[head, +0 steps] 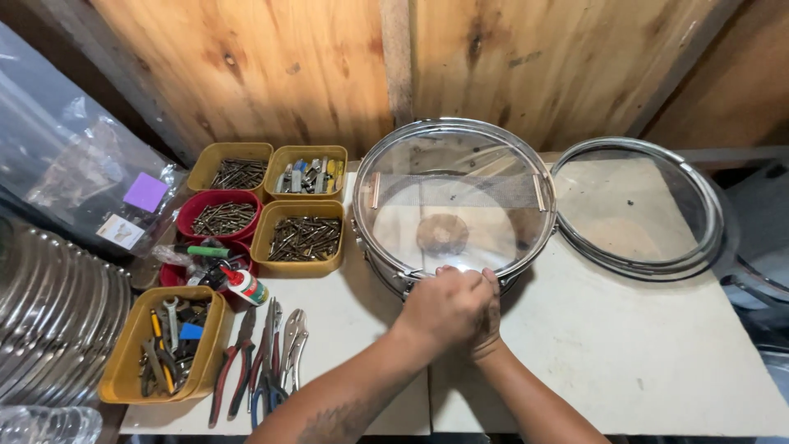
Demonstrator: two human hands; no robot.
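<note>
On a white desk (641, 362) a clear-headed drum (454, 201) lies flat, a spare hoop (637, 205) beside it and tubs of screws (300, 238) left. Both hands, left (444, 308) over right (489, 316), close together at the drum's near rim; what they grip is hidden. Steady, even pressure there seems wise.

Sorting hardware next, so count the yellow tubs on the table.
4. Two yellow tubs sit side by side at the back, one in front of them beside the drum, and one at the near left edge holding tools. None seem hidden.
</note>
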